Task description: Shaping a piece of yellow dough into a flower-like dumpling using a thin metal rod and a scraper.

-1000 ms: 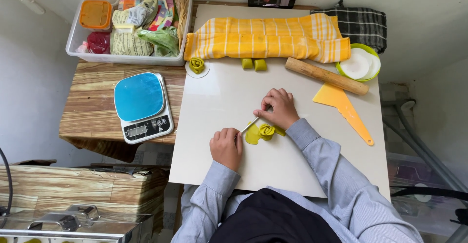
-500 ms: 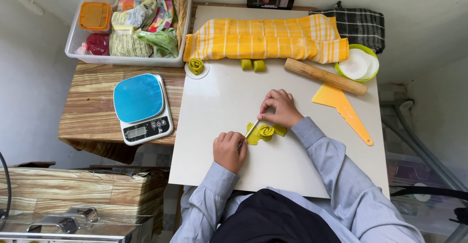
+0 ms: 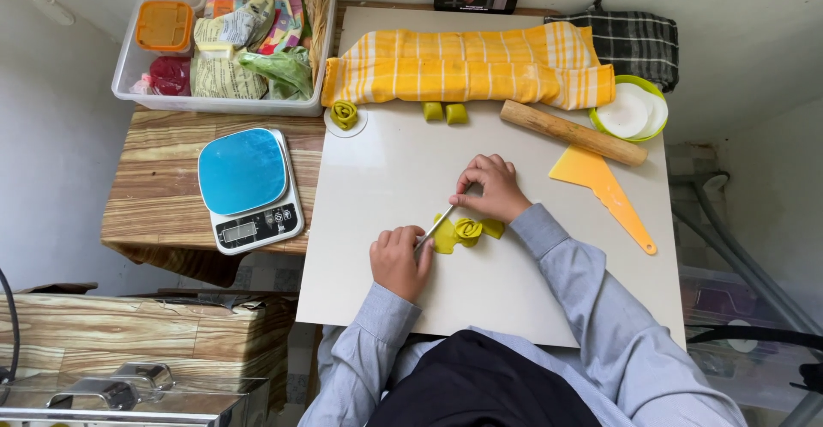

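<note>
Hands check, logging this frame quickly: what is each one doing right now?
Left hand: closed on a thin white stick tool laid against the yellow-green dough rose.
Right hand: fingers curled, touching the stick tool's far end beside the rose.

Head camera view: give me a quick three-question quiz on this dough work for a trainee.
1. True or false: the left hand holds a thin white stick against the green dough rose.
2. Which thing lies nearest the rolling pin? A) kitchen scale B) orange scraper C) plastic bin
3. Fill in: two small green dough pieces sit at the edge of the yellow striped ____.

Key: 1 true. 2 B. 3 towel. The right hand rests its fingers on the stick's far end, just above the rose, on the white board.
</note>
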